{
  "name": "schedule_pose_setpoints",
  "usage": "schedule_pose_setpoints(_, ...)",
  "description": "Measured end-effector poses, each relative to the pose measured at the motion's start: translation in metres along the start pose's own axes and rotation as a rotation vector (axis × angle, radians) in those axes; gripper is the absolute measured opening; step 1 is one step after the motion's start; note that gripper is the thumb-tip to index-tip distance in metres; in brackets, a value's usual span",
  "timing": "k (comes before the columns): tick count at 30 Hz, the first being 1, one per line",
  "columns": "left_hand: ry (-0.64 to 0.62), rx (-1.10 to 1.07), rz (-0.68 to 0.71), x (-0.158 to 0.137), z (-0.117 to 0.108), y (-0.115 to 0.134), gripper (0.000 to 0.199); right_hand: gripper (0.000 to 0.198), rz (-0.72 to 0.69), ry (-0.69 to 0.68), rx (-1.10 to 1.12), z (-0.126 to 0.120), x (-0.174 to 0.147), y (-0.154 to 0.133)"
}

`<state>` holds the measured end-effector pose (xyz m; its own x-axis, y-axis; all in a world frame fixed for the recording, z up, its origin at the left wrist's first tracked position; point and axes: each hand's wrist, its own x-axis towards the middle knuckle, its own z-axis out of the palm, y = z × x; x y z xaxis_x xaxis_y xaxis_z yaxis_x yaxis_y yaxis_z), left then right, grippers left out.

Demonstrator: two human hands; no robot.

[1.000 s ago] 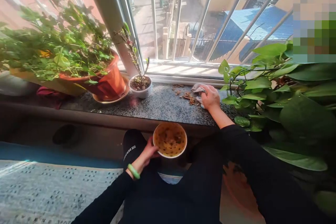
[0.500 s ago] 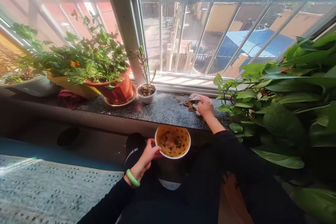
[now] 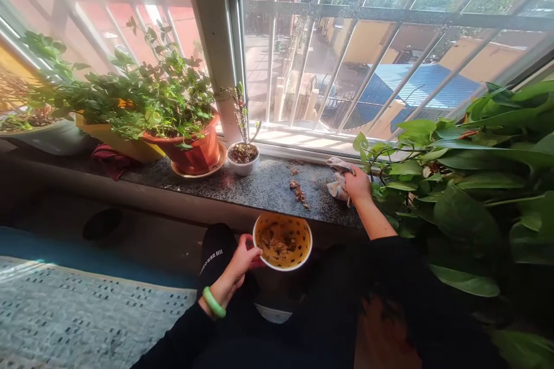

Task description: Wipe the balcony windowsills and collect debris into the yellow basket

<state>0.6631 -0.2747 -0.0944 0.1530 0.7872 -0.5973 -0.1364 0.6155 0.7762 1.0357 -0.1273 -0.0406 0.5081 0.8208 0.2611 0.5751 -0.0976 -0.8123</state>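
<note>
My left hand (image 3: 246, 255) grips the left rim of a yellow bucket with dark spots (image 3: 304, 234), held just below the front edge of the windowsill (image 3: 208, 191). Dry leaf scraps (image 3: 277, 245) lie in its bottom. On the sill, my right hand (image 3: 358, 183) is closed on a crumpled pale cloth (image 3: 337, 188), close to the trailing green plant. A small heap of dry brown leaves (image 3: 298, 193) lies on the stone to the left of the cloth, with finer crumbs (image 3: 295, 168) behind it toward the window.
A small white pot (image 3: 243, 165) and a terracotta pot on a saucer (image 3: 190, 153) stand left along the sill. Farther left are a yellow planter (image 3: 142, 148), a dark red cloth (image 3: 113, 160) and a grey planter (image 3: 58, 137). Large green leaves (image 3: 471, 199) crowd the right side.
My right hand has moved right along the sill with the cloth, away from the brown leaves, which now show fully. My left hand still holds the bucket below the sill edge.
</note>
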Motion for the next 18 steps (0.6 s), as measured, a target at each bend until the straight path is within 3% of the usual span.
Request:
schedule_pose_setpoints(4,-0.005,-0.004,-0.005,0.004,-0.001,-0.003,0.053,0.038,-0.006,0.07,-0.223,-0.009,0.0,0.024)
schedule_pose_setpoints(9,-0.011,-0.001,-0.001,0.005,-0.001,-0.005,0.052,0.043,-0.189,0.028,-0.243,0.029,-0.042,0.001)
schedule_pose_setpoints(14,-0.035,0.002,0.014,0.003,-0.004,-0.002,0.052,0.039,-0.129,-0.127,0.084,0.053,-0.057,-0.034)
schedule_pose_setpoints(18,-0.031,0.004,0.015,0.002,-0.004,0.001,0.051,0.041,0.012,-0.085,0.246,0.033,-0.03,-0.034)
